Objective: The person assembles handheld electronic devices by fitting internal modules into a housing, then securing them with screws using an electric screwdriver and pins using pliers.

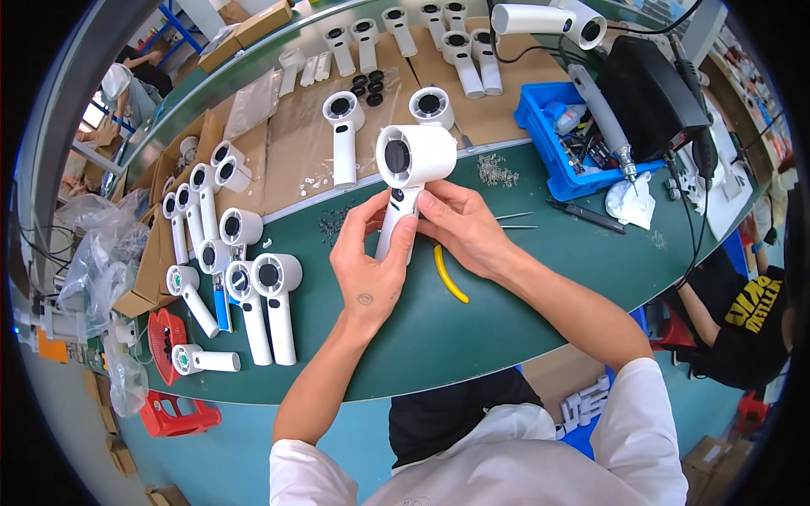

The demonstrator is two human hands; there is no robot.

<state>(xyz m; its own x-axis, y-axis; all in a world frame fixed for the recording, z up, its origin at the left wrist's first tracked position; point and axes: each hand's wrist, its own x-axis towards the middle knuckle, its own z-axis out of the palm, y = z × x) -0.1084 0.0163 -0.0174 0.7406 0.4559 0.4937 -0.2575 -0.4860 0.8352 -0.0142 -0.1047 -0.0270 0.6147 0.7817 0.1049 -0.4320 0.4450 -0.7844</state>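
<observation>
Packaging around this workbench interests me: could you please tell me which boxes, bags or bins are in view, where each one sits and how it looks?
Cardboard box: far left edge of the bench, long, brown.
Blue plastic bin: far right of the bench, rectangular, full of small parts.
Clear plastic bags: left end of the bench, crumpled, see-through.
Red plastic basket: below the bench's left end, slotted.
No screens or signs show.
</observation>
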